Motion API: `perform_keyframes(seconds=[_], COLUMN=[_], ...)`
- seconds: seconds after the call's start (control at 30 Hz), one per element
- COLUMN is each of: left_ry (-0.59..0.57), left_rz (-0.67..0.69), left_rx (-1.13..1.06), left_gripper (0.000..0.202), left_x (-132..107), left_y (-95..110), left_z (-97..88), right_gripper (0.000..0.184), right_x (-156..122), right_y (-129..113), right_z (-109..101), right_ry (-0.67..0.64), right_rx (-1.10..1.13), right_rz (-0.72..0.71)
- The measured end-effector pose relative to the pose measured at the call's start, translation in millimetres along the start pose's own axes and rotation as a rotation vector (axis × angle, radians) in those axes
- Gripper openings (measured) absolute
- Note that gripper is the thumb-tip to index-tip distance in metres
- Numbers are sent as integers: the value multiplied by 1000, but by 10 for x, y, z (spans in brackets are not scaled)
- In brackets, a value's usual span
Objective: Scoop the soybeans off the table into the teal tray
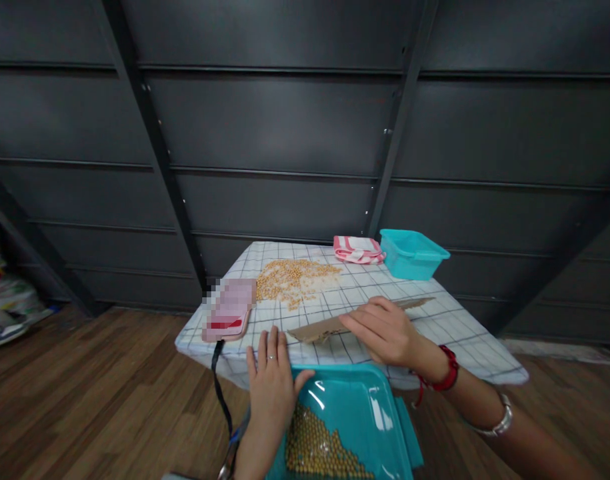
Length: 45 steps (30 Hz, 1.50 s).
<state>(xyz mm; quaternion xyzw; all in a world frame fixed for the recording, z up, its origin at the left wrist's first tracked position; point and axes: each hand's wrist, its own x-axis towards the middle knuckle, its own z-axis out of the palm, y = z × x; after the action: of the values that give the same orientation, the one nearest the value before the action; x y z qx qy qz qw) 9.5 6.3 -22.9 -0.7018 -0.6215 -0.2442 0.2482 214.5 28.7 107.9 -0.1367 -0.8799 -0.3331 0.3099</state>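
Observation:
My right hand is closed around a strip of brown cardboard, which lies slanted low over the checked tablecloth. My left hand rests with fingers stretched out at the table's front edge, its thumb by the rim of a teal plastic tray. Inside that tray, below the table edge, a heap of round beans fills the lower left. More yellow dried beans, likely soybeans, are scattered on the cloth beyond the left hand, apart from the cardboard.
On the table's left lies a pink phone-like case, partly blurred out, with a black strap hanging down. At the back are a folded pink-and-white cloth and a turquoise basin. A dark panelled wall stands behind.

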Motion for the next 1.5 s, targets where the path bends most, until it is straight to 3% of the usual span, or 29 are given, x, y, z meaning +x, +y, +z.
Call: perform_keyframes(seconds=[0.2, 0.37, 0.97, 1.1, 1.27, 1.5], left_ry=[32, -9, 39, 55, 35, 25], left_rz=[7, -11, 10, 10, -8, -14], left_rx=[-1, -30, 2, 9, 16, 14], left_gripper=[80, 81, 74, 77, 82, 80], left_x=[-2, -1, -14, -6, -5, -8], left_y=[-12, -13, -1, 8, 7, 7], left_z=[13, 13, 37, 32, 33, 16], right_gripper=[28, 28, 27, 29, 31, 27], right_x=[-73, -95, -95, -136, -239, -302], right_y=[84, 116, -38, 60, 214, 179], right_z=[-42, -133, -593, -529, -270, -60], right_ry=[0, 17, -90, -46, -3, -14], right_rx=[111, 135, 135, 54, -80, -105], right_rz=[-25, -35, 54, 49, 30, 25])
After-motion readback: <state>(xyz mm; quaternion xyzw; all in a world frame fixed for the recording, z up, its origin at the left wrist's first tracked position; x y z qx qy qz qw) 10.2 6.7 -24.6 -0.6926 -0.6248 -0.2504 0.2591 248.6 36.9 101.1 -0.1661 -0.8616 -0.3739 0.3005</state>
